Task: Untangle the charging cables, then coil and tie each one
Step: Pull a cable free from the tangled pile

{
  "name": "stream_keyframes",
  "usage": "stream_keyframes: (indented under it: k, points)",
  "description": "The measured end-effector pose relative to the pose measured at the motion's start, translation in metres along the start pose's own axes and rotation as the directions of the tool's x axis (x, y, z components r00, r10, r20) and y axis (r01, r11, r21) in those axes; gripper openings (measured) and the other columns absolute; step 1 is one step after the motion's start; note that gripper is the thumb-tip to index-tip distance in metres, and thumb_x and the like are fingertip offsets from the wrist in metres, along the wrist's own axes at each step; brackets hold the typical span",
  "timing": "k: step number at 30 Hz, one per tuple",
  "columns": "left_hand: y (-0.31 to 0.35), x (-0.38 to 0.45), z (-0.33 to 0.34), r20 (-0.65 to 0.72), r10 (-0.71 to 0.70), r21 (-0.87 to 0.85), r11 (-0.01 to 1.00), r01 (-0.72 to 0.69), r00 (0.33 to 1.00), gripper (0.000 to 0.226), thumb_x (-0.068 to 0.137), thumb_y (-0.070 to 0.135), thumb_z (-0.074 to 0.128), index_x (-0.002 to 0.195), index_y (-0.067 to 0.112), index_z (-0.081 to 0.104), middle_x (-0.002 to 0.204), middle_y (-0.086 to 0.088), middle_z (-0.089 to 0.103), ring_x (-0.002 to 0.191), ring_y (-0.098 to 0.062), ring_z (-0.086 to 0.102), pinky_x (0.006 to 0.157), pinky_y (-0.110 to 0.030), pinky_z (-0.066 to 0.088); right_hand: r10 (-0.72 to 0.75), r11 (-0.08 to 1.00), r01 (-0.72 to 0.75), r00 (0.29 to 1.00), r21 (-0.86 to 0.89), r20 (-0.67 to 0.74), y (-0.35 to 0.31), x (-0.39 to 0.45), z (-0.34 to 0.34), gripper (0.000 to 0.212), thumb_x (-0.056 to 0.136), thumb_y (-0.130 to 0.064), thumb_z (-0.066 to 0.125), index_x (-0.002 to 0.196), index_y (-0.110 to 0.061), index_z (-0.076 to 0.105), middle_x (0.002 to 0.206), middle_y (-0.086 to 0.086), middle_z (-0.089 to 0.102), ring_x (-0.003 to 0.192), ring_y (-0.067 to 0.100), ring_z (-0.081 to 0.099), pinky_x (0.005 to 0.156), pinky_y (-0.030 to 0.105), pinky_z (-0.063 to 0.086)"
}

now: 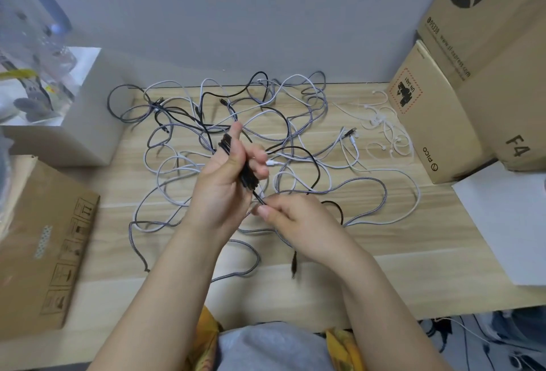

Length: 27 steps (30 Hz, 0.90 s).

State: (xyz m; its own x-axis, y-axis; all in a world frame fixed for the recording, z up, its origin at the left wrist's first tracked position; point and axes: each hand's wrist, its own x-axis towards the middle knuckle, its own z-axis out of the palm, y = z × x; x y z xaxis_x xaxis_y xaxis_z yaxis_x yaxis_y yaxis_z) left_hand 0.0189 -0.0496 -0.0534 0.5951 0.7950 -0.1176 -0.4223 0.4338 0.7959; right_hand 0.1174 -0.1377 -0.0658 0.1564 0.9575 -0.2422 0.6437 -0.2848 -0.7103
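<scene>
Wooden desk [354, 276] along a grey wall: above its middle, the left hand [227, 175] grips a folded black cable bundle [236, 160], while the right hand [295, 220], just below it, pinches the bundle's trailing black strand. Tangled grey, white and black cables [283, 122] sprawl beneath toward the back edge, white ties [384, 128] near the right edge.

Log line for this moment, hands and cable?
left hand: holds folded black cable | right hand: pinches its loose end | other cables: tangled on table
</scene>
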Motion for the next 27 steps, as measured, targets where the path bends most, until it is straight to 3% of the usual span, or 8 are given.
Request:
stream_keyframes:
  k: [4, 6, 8, 11, 16, 21, 24, 27]
  points:
    - [-0.016, 0.0, -0.005, 0.092, -0.05, 0.436, 0.9, 0.005, 0.994, 0.053, 0.099, 0.01, 0.034, 0.146, -0.002, 0.013, 0.061, 0.001, 0.063, 0.05, -0.006, 0.056, 0.066, -0.01, 0.047, -0.007, 0.992, 0.007, 1.0, -0.125, -0.001, -0.005, -0.002, 0.004, 0.033, 0.091, -0.039, 0.049, 0.063, -0.021, 0.048, 0.072, 0.001, 0.058, 0.081, 0.024, 0.057, 0.067, 0.035, 0.045]
    - [-0.022, -0.001, -0.006, 0.072, -0.075, 0.515, 0.857, 0.027, 0.995, 0.047, 0.1, 0.009, 0.036, 0.141, 0.02, 0.017, 0.063, -0.005, 0.062, 0.048, -0.008, 0.054, 0.061, -0.013, 0.047, 0.001, 0.989, -0.001, 1.0, -0.147, -0.002, -0.006, -0.005, 0.004, 0.029, 0.089, -0.041, 0.05, 0.075, -0.019, 0.062, 0.089, 0.004, 0.066, 0.092, 0.026, 0.059, 0.071, 0.033, 0.047]
    - [-0.024, 0.001, -0.009, 0.023, -0.04, 0.597, 0.802, 0.018, 0.999, 0.04, 0.099, 0.01, 0.039, 0.131, 0.03, 0.025, 0.062, -0.006, 0.062, 0.048, -0.011, 0.052, 0.059, -0.018, 0.046, 0.027, 0.99, -0.031, 0.999, -0.14, -0.031, -0.007, -0.01, -0.001, 0.025, 0.088, -0.041, 0.055, 0.083, -0.02, 0.068, 0.083, 0.001, 0.065, 0.082, 0.022, 0.056, 0.066, 0.03, 0.04]
    - [-0.023, 0.001, -0.019, -0.019, -0.082, 0.749, 0.659, 0.068, 0.996, 0.013, 0.099, 0.014, 0.043, 0.092, 0.012, 0.054, 0.048, 0.002, 0.058, 0.043, -0.011, 0.048, 0.064, -0.026, 0.045, 0.046, 0.994, -0.057, 0.993, -0.096, -0.112, -0.007, -0.011, -0.011, 0.017, 0.08, -0.041, 0.067, 0.082, -0.025, 0.072, 0.064, -0.004, 0.059, 0.069, 0.015, 0.052, 0.062, 0.03, 0.038]
    - [-0.012, -0.009, -0.022, 0.109, -0.504, 0.8, 0.556, 0.225, 0.857, 0.062, 0.097, 0.046, 0.026, 0.056, 0.013, 0.058, 0.033, 0.003, 0.034, 0.036, -0.01, 0.028, 0.044, -0.021, 0.027, 0.131, 0.968, -0.059, 0.948, 0.245, -0.29, 0.0, -0.009, -0.018, 0.016, 0.064, -0.027, 0.082, 0.065, -0.033, 0.068, 0.061, -0.007, 0.066, 0.06, 0.007, 0.061, 0.066, 0.034, 0.049]
    - [-0.003, -0.007, -0.033, 0.425, -0.479, 0.254, 0.878, 0.407, 0.768, 0.044, 0.086, 0.053, 0.054, 0.085, 0.011, 0.067, 0.037, 0.01, 0.033, 0.035, -0.006, 0.018, 0.038, -0.015, 0.025, 0.094, 0.902, 0.091, 0.913, 0.423, -0.396, 0.008, -0.005, -0.023, 0.016, 0.079, -0.02, 0.072, 0.069, -0.033, 0.072, 0.071, -0.007, 0.069, 0.067, 0.005, 0.059, 0.069, 0.028, 0.046]
    - [0.0, -0.005, -0.03, 0.593, -0.386, 0.003, 0.878, 0.478, 0.707, 0.026, 0.093, 0.033, 0.053, 0.093, 0.01, 0.062, 0.045, 0.012, 0.038, 0.038, -0.005, 0.023, 0.04, -0.016, 0.027, 0.049, 0.882, 0.136, 0.926, 0.452, -0.373, 0.007, 0.0, -0.019, 0.016, 0.084, -0.034, 0.057, 0.09, -0.034, 0.072, 0.089, -0.013, 0.072, 0.089, 0.005, 0.064, 0.083, 0.027, 0.049]
    - [0.001, -0.002, -0.022, 0.689, -0.249, -0.275, 0.779, 0.564, 0.68, 0.027, 0.102, 0.018, 0.036, 0.108, -0.001, 0.054, 0.055, 0.003, 0.035, 0.046, -0.01, 0.029, 0.049, -0.022, 0.03, 0.043, 0.908, 0.097, 0.947, 0.408, -0.32, 0.012, 0.005, -0.013, 0.026, 0.086, -0.038, 0.047, 0.101, -0.036, 0.068, 0.064, -0.019, 0.058, 0.064, 0.003, 0.053, 0.063, 0.025, 0.041]
